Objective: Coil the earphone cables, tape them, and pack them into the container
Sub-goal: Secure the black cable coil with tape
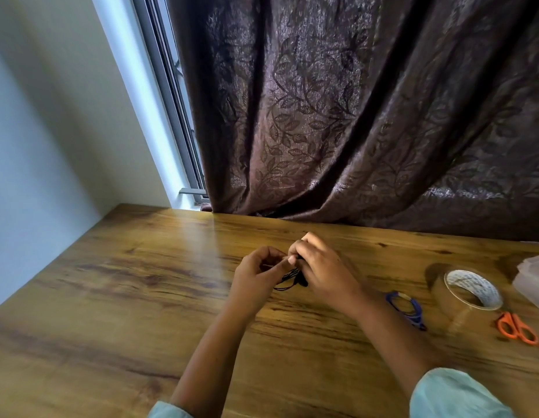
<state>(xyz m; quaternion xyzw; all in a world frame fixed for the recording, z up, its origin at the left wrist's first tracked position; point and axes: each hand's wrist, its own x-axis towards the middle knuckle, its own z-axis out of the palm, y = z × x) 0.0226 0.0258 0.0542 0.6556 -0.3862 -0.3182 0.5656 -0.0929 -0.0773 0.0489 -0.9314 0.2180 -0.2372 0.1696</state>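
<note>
Above the middle of the wooden table (141,297), both hands hold a black earphone cable (288,280) that is gathered into a small coil. My left hand (257,274) pinches one side of it with curled fingers. My right hand (322,268) grips the other side, and its fingers hide much of the coil. A coiled blue earphone cable (405,307) lies on the table to the right of my right wrist. A roll of clear tape (470,292) sits further right. The translucent plastic container (533,285) stands at the right edge, cut off by the frame.
Orange-handled scissors (517,327) lie near the tape at the right. A dark patterned curtain (352,116) hangs along the table's far edge, with a window (171,101) and pale wall to the left.
</note>
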